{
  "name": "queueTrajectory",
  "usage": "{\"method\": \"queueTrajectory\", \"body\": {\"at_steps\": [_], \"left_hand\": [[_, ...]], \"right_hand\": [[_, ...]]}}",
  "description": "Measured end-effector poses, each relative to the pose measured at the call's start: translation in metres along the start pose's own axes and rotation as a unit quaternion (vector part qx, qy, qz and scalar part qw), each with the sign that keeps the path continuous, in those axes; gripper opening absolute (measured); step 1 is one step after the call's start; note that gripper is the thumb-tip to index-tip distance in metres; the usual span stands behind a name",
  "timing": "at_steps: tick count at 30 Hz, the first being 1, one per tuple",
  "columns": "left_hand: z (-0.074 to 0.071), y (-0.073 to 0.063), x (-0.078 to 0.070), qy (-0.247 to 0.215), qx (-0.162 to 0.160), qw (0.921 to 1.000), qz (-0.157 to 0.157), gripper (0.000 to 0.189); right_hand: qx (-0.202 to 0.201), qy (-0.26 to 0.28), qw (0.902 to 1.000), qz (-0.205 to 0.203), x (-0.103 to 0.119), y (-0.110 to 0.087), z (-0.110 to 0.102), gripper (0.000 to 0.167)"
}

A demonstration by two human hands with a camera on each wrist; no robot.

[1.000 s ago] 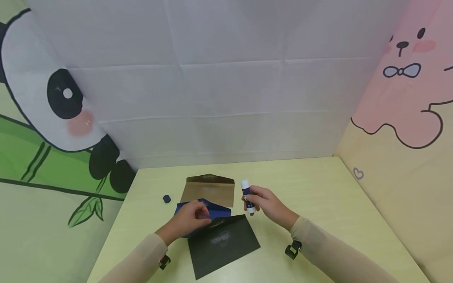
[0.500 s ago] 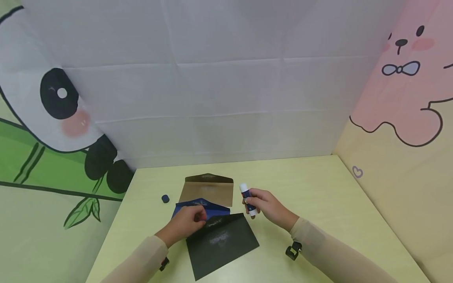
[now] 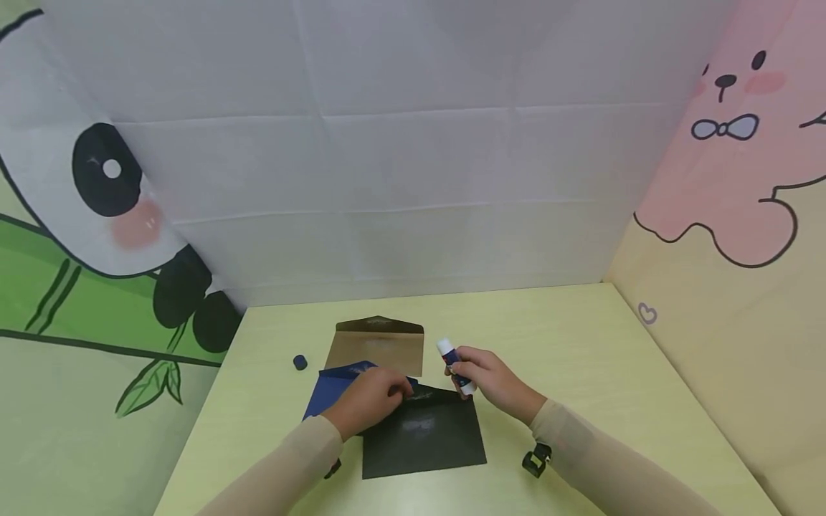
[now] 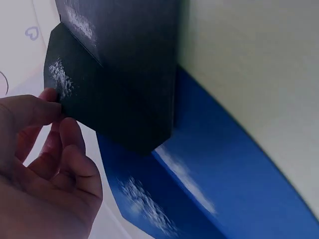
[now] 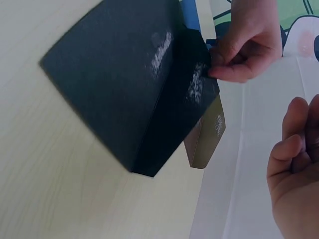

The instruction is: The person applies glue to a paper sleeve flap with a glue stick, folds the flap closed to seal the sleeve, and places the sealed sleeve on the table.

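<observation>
My left hand (image 3: pixel 371 398) pinches the flap edge of a black envelope (image 3: pixel 429 438) between thumb and fingers. White glue smears show on that flap (image 4: pixel 62 74) and on the envelope's body, both facing up. My right hand (image 3: pixel 495 378) grips a blue-and-white glue stick (image 3: pixel 449 354), tilted with its white end up, just off the envelope's upper right corner. The glue stick is out of sight in the right wrist view. Partly under the black envelope and left forearm lies a blue envelope (image 3: pixel 325 394), its open flap also smeared with white.
Behind the blue envelope, a brown envelope (image 3: pixel 374 352) lies with its dark flap raised. A small dark blue cap (image 3: pixel 300 362) stands on the pale table (image 3: pixel 548 322) to the left. A white cloth (image 3: pixel 413 165) hangs beyond the back edge, with printed cartoon walls at both sides.
My left hand has shifted right with the black envelope, which has turned straighter and uncovered more of the blue one. The glue stick in my right hand has tilted further.
</observation>
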State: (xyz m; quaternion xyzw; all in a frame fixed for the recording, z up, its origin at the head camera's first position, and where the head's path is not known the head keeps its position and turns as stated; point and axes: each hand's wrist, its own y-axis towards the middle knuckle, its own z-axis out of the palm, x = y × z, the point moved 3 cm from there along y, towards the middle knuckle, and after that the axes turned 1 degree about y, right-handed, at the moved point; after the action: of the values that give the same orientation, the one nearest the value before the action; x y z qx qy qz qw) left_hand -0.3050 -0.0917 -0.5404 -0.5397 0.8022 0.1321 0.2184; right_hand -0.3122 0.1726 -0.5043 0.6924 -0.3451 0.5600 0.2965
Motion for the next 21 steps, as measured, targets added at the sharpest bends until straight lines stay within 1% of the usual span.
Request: {"method": "queueTrajectory", "body": {"at_steps": [2, 5, 10, 14, 18, 21], "left_hand": [[0.004, 0.007, -0.005, -0.003, -0.002, 1.0, 0.007, 0.02], [0.01, 0.016, -0.011, 0.005, -0.01, 0.9997, 0.022, 0.02], [0.015, 0.024, -0.019, 0.044, -0.008, 0.9982, 0.041, 0.021], [0.019, 0.026, -0.02, 0.082, 0.007, 0.9958, 0.04, 0.035], [0.026, 0.026, -0.018, 0.132, 0.021, 0.9902, 0.04, 0.054], [0.031, 0.024, -0.016, 0.149, 0.027, 0.9872, 0.048, 0.065]], "right_hand": [[-0.001, -0.002, 1.0, 0.002, 0.0, -0.001, -0.001, 0.034], [-0.004, -0.004, 1.0, 0.005, -0.001, -0.003, -0.003, 0.033], [-0.015, -0.008, 0.9998, 0.004, -0.002, -0.006, -0.004, 0.032], [-0.015, -0.013, 0.9998, 0.004, -0.002, -0.008, -0.004, 0.033], [-0.015, -0.014, 0.9998, 0.0, 0.0, -0.009, -0.004, 0.033], [-0.018, -0.013, 0.9997, -0.008, 0.0, -0.009, -0.005, 0.034]]}}
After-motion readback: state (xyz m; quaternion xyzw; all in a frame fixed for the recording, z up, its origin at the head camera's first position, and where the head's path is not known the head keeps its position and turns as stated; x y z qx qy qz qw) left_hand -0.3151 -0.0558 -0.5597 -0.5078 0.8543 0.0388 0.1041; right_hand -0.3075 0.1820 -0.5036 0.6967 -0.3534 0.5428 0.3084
